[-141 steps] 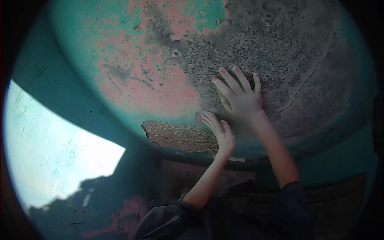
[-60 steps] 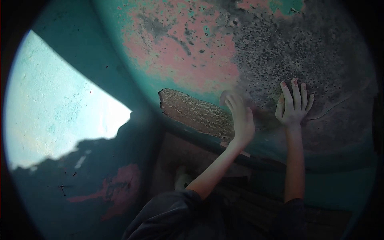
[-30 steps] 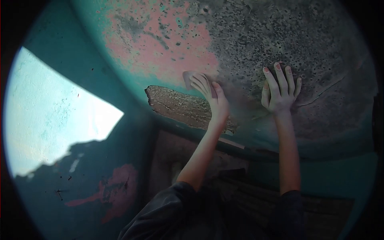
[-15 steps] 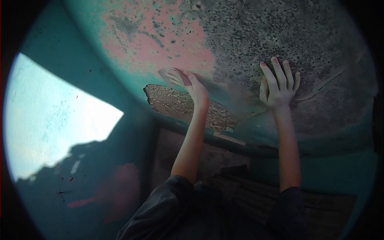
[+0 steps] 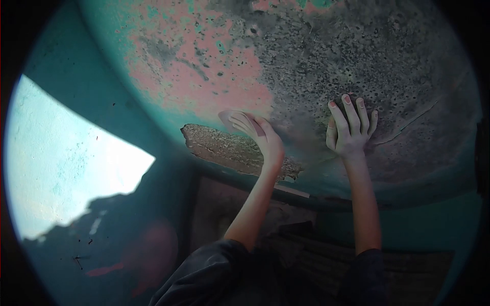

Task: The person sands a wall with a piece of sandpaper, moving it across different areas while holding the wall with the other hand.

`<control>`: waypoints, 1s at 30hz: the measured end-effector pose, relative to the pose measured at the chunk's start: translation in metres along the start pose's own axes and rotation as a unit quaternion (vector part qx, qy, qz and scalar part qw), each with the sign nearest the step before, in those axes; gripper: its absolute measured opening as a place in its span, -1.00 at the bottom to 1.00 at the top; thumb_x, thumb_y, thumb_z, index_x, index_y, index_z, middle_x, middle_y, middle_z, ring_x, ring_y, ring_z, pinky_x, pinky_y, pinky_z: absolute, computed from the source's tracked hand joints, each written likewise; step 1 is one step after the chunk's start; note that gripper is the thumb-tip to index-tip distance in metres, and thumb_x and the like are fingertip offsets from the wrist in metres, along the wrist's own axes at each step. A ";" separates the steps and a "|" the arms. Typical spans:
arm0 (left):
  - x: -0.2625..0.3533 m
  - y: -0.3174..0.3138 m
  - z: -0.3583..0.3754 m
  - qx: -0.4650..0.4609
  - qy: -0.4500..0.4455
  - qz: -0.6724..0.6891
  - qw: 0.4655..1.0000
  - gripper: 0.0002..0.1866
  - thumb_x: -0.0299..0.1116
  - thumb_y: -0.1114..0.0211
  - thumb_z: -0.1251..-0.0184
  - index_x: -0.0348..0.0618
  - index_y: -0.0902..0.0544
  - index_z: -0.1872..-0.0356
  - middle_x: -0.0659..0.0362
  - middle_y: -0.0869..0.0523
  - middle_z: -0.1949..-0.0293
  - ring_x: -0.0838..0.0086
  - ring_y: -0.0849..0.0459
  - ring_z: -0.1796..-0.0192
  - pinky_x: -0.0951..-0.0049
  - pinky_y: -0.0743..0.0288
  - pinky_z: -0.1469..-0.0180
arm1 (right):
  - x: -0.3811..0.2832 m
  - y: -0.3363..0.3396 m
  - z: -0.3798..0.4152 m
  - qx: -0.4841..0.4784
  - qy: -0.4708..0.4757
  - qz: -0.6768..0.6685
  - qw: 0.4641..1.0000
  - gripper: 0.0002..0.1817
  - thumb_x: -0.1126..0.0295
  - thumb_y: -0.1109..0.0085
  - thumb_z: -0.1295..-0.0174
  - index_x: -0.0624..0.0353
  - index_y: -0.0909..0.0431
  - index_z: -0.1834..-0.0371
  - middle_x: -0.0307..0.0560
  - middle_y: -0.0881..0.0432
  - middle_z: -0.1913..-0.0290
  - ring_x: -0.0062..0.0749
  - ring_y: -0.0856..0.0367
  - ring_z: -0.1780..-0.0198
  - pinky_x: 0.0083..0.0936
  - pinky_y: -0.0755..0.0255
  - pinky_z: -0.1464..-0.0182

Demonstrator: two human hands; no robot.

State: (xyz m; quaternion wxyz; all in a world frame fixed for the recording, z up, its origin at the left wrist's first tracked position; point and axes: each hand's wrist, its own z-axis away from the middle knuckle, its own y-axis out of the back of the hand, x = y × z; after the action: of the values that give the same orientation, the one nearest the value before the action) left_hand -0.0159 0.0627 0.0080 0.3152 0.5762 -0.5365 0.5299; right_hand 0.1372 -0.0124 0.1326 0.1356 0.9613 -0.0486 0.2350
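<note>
My left hand (image 5: 263, 133) holds a thin pinkish-brown sheet (image 5: 228, 120), like sandpaper, flat against the painted surface (image 5: 204, 84). Its fingers lie over the sheet, at the lower border of the pink patch and just above a bare, rough strip (image 5: 219, 148). Farther right, my right hand (image 5: 352, 125) rests on the grey, speckled part of the same surface, fingers spread and nothing held. Pale dust covers both hands.
A teal wall (image 5: 117, 239) stands at the left, with a bright sunlit area (image 5: 71, 158) and a reddish smear (image 5: 153, 255). A crack (image 5: 408, 125) runs right of my right hand. Dark slats (image 5: 403, 270) show below.
My left hand has slid right with the sheet, relative to the bare strip. The whole surface and my right hand appear a little lower in view.
</note>
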 end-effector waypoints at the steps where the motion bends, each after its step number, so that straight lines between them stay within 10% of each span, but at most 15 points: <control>1: 0.018 -0.014 0.039 -0.020 -0.010 -0.058 0.998 -0.26 -0.12 0.22 -0.74 -0.44 0.26 -0.62 -0.32 0.42 -0.64 -0.27 0.52 -0.66 -0.18 0.45 -0.63 | 0.001 0.000 -0.001 0.002 0.002 0.001 1.000 -0.57 0.27 -0.11 -0.32 -0.29 -0.66 -0.25 -0.31 -0.55 -0.41 -0.26 -0.34 -0.54 -0.01 0.20 -0.68; 3: 0.021 -0.025 0.093 -0.161 -0.070 -0.109 0.978 -0.28 -0.19 0.22 -0.72 -0.48 0.23 -0.62 -0.35 0.42 -0.63 -0.29 0.52 -0.65 -0.20 0.44 -0.62 | 0.002 0.004 0.001 -0.017 0.008 0.001 1.000 -0.59 0.25 -0.10 -0.34 -0.28 -0.66 -0.25 -0.29 -0.55 -0.41 -0.25 -0.34 -0.54 0.00 0.21 -0.68; 11: -0.006 0.010 0.007 -0.019 0.037 0.085 0.996 -0.29 -0.17 0.23 -0.75 -0.44 0.23 -0.63 -0.31 0.42 -0.65 -0.29 0.51 -0.66 -0.18 0.43 -0.63 | 0.002 0.002 0.003 -0.009 0.017 0.006 1.000 -0.60 0.21 -0.07 -0.37 -0.27 -0.66 -0.24 -0.27 -0.54 -0.42 -0.22 -0.32 -0.55 0.02 0.21 -0.67; 15: 0.010 -0.021 0.109 -0.198 -0.063 -0.075 0.975 -0.30 -0.19 0.28 -0.74 -0.43 0.27 -0.63 -0.35 0.42 -0.64 -0.26 0.54 -0.66 -0.13 0.49 -0.63 | 0.004 0.003 0.003 -0.018 0.022 0.012 1.000 -0.61 0.22 -0.05 -0.38 -0.28 -0.66 -0.24 -0.27 -0.53 -0.42 -0.23 -0.31 -0.55 0.02 0.21 -0.67; 24: 0.006 0.013 0.005 -0.010 0.011 -0.030 0.999 -0.26 -0.10 0.25 -0.76 -0.39 0.30 -0.63 -0.27 0.46 -0.65 -0.16 0.53 -0.68 -0.07 0.50 -0.65 | 0.002 0.002 0.002 -0.010 0.013 0.005 1.000 -0.60 0.24 -0.08 -0.33 -0.28 -0.67 -0.22 -0.29 -0.54 -0.42 -0.25 -0.33 -0.54 0.00 0.19 -0.67; 30: 0.012 -0.014 0.092 -0.178 -0.023 -0.047 0.983 -0.28 -0.16 0.25 -0.73 -0.39 0.26 -0.63 -0.37 0.43 -0.63 -0.32 0.50 -0.65 -0.20 0.46 -0.62 | 0.003 0.004 0.002 -0.007 0.016 -0.001 1.000 -0.59 0.25 -0.08 -0.31 -0.29 -0.69 -0.20 -0.30 -0.55 -0.41 -0.26 -0.34 -0.53 0.00 0.16 -0.67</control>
State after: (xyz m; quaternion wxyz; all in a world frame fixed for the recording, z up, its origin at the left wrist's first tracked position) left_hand 0.0212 -0.0234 -0.0001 0.4247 0.5479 -0.6016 0.3968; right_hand 0.1402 -0.0164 0.1335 0.1436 0.9564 -0.0476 0.2500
